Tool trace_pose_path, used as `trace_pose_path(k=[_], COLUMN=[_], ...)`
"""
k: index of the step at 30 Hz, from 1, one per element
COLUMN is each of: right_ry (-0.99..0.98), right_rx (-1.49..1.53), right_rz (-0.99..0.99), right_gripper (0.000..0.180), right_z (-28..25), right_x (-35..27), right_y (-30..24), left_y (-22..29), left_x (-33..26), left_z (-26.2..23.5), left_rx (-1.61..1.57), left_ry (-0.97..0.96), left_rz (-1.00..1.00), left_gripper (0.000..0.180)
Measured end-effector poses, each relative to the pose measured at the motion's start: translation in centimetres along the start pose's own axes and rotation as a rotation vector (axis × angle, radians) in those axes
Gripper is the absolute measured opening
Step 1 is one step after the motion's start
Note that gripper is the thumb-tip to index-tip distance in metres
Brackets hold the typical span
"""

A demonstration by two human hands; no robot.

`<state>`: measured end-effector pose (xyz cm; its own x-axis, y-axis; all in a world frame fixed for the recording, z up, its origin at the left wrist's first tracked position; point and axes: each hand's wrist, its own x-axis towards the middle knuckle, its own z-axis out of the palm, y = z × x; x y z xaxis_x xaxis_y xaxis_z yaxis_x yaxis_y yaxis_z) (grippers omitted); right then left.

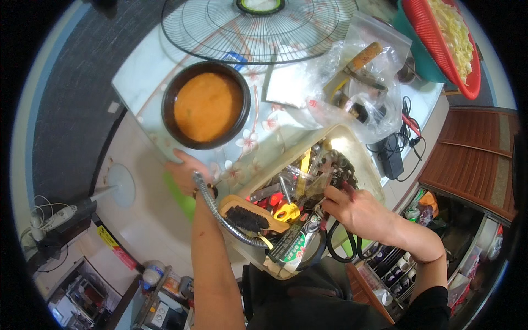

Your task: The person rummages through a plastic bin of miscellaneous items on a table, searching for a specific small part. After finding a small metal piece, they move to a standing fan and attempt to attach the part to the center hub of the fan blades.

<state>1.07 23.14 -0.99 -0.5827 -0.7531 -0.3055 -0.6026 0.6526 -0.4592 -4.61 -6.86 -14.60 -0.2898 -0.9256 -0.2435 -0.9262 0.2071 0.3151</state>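
Observation:
My left hand [186, 171] lies flat on the near edge of a glass-topped table [144, 82], just below a dark bowl of orange liquid [207, 104]. My right hand [352, 208] reaches into a cream plastic bin [360, 151] crammed with tools, its fingers pinched on a small dark item among them; what it is I cannot tell. In the bin lie a wooden brush with black bristles [250, 218], a flexible metal hose [215, 209], yellow-handled scissors [287, 211] and black-handled scissors [342, 245].
A fan's wire guard [258, 27] lies across the far side of the table. Clear plastic bags with utensils [360, 82] sit to the right, beside a black adapter with cables [391, 154]. A red basket of pale shredded food [448, 38] is at top right. Shelves stand below.

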Motion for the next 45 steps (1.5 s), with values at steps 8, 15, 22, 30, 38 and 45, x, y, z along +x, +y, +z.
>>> trace_pose_path(k=[8, 15, 22, 30, 38, 45], right_ry=[-0.051, 0.039, 0.031, 0.17, 0.346, 0.414], right_rx=[-0.081, -0.151, -0.084, 0.14, 0.004, -0.069], right_rz=[0.191, 0.357, 0.284, -0.014, 0.045, 0.068], right_gripper=[0.032, 0.032, 0.036, 0.04, 0.04, 0.025], right_z=[-3.0, -1.7, -0.9, 2.0, 5.4, 2.7], right_x=[-4.9, -5.4, -5.3, -4.1, -0.3, -1.1], right_y=[-2.2, -3.9, -6.0, -10.6, -11.4, -11.3], left_y=[-0.5, -0.9, -0.2, 0.0, 0.4, 0.5], left_x=[0.6, 1.3, 0.5, 0.1, -0.6, -0.9], left_z=[1.1, 1.1, 0.4, -0.1, -0.4, -0.9], left_rx=[-0.037, -0.01, 0.017, 0.019, 0.007, -0.024], left_ry=[0.036, -0.039, -0.032, -0.021, -0.034, -0.069], left_rz=[0.013, 0.033, 0.041, 0.051, 0.013, 0.025], left_gripper=[0.073, 0.071, 0.065, 0.065, 0.065, 0.069])
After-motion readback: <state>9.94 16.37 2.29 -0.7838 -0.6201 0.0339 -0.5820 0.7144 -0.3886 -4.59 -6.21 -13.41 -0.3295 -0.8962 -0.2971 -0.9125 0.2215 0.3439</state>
